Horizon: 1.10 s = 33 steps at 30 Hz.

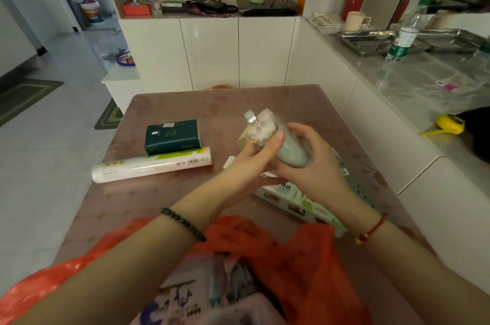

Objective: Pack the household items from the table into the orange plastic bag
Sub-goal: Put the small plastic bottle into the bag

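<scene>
Both hands hold a clear-wrapped packet [267, 131] with white, yellow and grey-green pads in it, lifted above the middle of the brown table [169, 104]. My left hand [250, 163] grips it from below, my right hand [307, 160] from the right side. The orange plastic bag [299, 266] lies open at the near edge, with a printed pink package [206, 298] inside. On the table lie a dark green tissue pack [172, 136], a white roll [151, 165] and a white-green box [299, 200], partly hidden under my arms.
White cabinets stand behind and to the right of the table. The right counter carries a water bottle [403, 38], metal trays [368, 41] and a yellow tape measure [450, 124]. Tiled floor with green mats [26, 96] lies to the left.
</scene>
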Tool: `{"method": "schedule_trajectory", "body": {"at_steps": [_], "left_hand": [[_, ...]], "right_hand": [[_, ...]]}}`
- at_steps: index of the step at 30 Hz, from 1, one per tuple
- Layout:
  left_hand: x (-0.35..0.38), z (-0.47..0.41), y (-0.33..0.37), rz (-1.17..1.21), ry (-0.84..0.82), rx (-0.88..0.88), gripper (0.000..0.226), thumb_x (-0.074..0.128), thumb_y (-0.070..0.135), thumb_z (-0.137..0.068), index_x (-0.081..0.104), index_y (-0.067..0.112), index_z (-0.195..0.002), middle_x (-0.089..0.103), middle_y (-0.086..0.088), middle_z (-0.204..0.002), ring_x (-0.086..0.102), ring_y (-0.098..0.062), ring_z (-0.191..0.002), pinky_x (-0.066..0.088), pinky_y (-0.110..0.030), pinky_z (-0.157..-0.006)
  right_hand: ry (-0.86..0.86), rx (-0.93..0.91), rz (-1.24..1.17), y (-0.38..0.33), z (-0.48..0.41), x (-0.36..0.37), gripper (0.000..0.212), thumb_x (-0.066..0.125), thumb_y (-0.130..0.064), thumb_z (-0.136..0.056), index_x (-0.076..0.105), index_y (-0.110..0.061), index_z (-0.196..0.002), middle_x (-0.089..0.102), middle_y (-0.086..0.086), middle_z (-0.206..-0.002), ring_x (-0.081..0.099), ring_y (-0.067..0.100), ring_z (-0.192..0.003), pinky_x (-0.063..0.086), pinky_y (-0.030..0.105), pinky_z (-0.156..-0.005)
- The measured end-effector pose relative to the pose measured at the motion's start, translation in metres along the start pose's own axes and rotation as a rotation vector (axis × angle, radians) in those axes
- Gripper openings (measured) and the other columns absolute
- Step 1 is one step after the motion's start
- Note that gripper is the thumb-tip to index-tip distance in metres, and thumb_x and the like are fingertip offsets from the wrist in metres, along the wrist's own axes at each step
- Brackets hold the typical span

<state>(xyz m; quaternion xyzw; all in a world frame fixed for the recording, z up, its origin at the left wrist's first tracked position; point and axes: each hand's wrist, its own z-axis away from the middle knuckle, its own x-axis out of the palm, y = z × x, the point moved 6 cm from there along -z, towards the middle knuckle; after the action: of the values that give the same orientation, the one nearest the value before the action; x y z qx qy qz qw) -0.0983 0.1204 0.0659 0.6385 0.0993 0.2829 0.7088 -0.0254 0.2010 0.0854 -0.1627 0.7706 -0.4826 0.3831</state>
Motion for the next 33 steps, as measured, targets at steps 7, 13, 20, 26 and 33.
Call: {"method": "schedule_trajectory", "body": {"at_steps": [7, 13, 20, 26, 33], "left_hand": [[-0.028, 0.103, -0.009, -1.173, -0.310, 0.082, 0.087, 0.069, 0.050, -0.072, 0.021, 0.030, -0.142, 0.039, 0.004, -0.145, 0.041, -0.009, -0.129, 0.038, -0.026, -0.107], [-0.105, 0.119, -0.033, -1.583, -0.115, -0.127, 0.037, 0.058, 0.033, -0.086, 0.054, 0.011, -0.115, 0.058, 0.000, -0.120, 0.055, -0.015, -0.109, 0.044, -0.028, -0.097], [-0.085, 0.140, 0.027, -0.887, 0.081, 0.212, 0.016, 0.051, 0.000, -0.089, 0.061, 0.013, -0.087, 0.056, 0.007, -0.068, 0.052, 0.010, -0.047, 0.037, -0.001, -0.048], [-0.072, 0.147, 0.011, -1.019, -0.239, 0.098, 0.019, 0.055, 0.012, -0.089, 0.063, 0.028, -0.083, 0.066, 0.007, -0.079, 0.060, 0.005, -0.069, 0.048, -0.010, -0.065], [-0.080, 0.139, 0.009, -1.168, -0.391, -0.085, 0.023, 0.064, 0.043, -0.078, 0.066, 0.035, -0.099, 0.068, 0.017, -0.090, 0.063, 0.003, -0.082, 0.051, -0.015, -0.076]], "right_hand": [[-0.165, 0.093, -0.459, -0.110, 0.081, -0.003, 0.044, 0.071, -0.019, -0.076, 0.054, -0.021, -0.116, 0.066, 0.001, -0.107, 0.066, 0.016, -0.096, 0.055, 0.031, -0.079], [-0.462, 0.128, -0.371, -0.107, 0.156, 0.072, 0.041, 0.067, -0.021, -0.081, 0.044, -0.037, -0.111, 0.060, -0.017, -0.106, 0.059, -0.012, -0.090, 0.049, 0.009, -0.075], [-0.724, -0.041, 0.418, -0.041, 0.181, 0.065, 0.046, 0.064, -0.054, -0.075, 0.057, -0.021, -0.106, 0.064, -0.006, -0.092, 0.061, 0.011, -0.079, 0.051, 0.031, -0.072], [-0.809, -0.032, 0.614, -0.017, 0.183, 0.061, 0.044, 0.060, -0.054, -0.078, 0.059, -0.030, -0.115, 0.066, -0.009, -0.080, 0.052, 0.000, -0.065, 0.041, 0.017, -0.063], [-0.286, -0.138, 0.288, -0.045, 0.114, 0.006, 0.007, 0.068, -0.027, -0.079, 0.065, -0.030, -0.085, 0.064, -0.011, -0.073, 0.057, 0.005, -0.064, 0.044, 0.010, -0.058]]}}
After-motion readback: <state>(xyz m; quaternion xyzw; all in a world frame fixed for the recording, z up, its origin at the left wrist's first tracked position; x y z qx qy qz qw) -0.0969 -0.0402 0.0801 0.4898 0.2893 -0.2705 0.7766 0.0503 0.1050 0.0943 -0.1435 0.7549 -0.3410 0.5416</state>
